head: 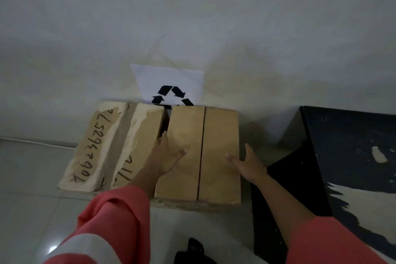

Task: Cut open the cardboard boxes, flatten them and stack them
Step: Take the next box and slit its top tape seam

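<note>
**Now both palms are down on the flattened cardboard by the wall**

Right under the paper recycling sign, the flattened cardboard lies on the tiled floor, its far edge touching the wall. Its panels run lengthwise away from the person, towards the wall.

Four panels show on top: two pale, taped ones on the left with a handwritten number, and two plain brown ones on the right. The seam between the brown pair lies between the hands.

The left hand rests flat on the left brown panel, its fingertips reaching the dark gap beside the pale panels. The right hand sits at the right edge of the right brown panel, thumb laid on the top face. Each grip is released: fingers straight, grasping nothing.

A ragged second layer shows under the near edge, so this is probably the stack, though the number of layers cannot be told.

Just beside the right hand stands one black scuffed board, closer to that hand than to the left. If more pressing is needed, the raised gap near the left fingertips looks the likeliest spot.
</note>
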